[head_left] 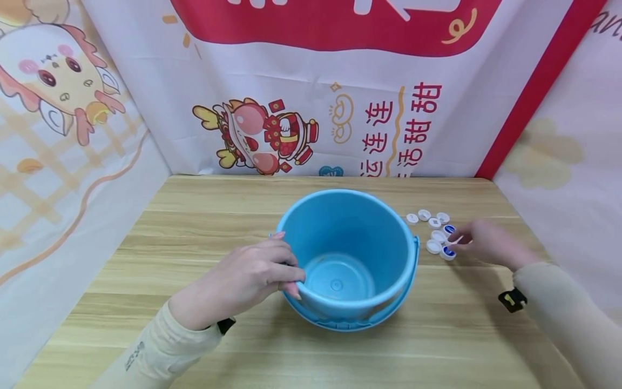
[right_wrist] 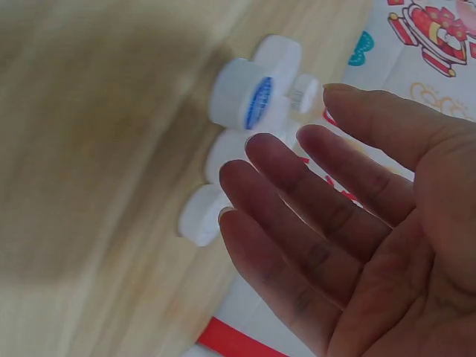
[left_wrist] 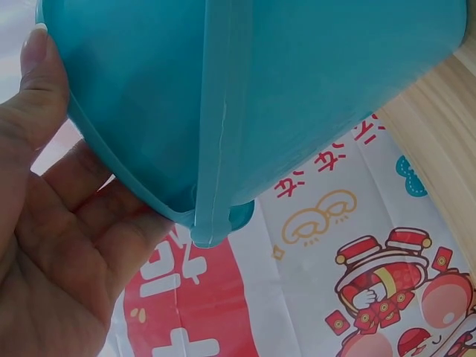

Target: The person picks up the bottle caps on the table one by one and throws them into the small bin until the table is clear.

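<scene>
A light blue bucket (head_left: 350,305) stands upright on the wooden table, its inside bare and its handle folded down along the near side. My left hand (head_left: 262,267) grips the left part of its rim; in the left wrist view the thumb (left_wrist: 43,82) lies on one side of the wall and the fingers on the other. Over to the right, my right hand (head_left: 481,243) hovers at a cluster of small white bottle caps (head_left: 434,247), two with blue tops. The right wrist view shows the fingers (right_wrist: 279,245) loosely extended over a blue-topped cap (right_wrist: 238,93), holding nothing.
Behind the wooden table (head_left: 204,227) hangs a white and red printed cloth (head_left: 301,70). Printed cloths also line the left (head_left: 87,178) and right sides. The caps lie between the bucket and the right-hand cloth (head_left: 568,162).
</scene>
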`<state>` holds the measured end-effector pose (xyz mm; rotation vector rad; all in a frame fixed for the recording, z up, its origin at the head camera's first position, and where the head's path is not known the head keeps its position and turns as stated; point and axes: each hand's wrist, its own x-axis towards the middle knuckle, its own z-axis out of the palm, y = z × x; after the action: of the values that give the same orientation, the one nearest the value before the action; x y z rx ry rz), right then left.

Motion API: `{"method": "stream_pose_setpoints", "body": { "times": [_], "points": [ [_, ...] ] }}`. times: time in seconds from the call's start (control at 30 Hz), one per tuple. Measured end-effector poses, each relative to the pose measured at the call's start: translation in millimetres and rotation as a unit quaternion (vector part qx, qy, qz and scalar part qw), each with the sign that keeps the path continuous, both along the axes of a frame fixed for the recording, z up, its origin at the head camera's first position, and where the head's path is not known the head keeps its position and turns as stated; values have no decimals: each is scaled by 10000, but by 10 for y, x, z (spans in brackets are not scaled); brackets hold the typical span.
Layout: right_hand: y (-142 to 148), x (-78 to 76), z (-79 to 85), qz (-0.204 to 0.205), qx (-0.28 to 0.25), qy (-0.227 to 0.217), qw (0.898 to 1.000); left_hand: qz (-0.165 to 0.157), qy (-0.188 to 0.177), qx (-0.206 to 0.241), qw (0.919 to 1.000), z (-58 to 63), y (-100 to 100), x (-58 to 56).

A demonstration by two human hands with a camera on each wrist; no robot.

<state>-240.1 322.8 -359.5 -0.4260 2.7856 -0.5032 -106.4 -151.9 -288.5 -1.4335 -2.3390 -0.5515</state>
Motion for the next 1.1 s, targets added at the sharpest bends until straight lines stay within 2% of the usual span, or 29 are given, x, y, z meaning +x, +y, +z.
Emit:
{"method": "stream_pose_setpoints", "body": {
  "times": [0.3,0.53,0.7,0.97,1.1],
  "points": [
    [35,54,-184,-35,-180,-33,9998,30,-27,-11,10000,0,-6,4],
    [-46,67,-208,-142,-23,217,9997,-8,-91,13,10000,-2,-10,3],
    [-88,68,-210,-263,69,122,9996,-36,-96,10,9999,-15,-13,10],
    [-116,30,-279,-203,488,-94,9986,20,-134,32,9999,-19,-16,30],
    [-118,36,-279,-152,461,-54,9988,13,-64,63,10000,-10,-17,32]
  ]
}}
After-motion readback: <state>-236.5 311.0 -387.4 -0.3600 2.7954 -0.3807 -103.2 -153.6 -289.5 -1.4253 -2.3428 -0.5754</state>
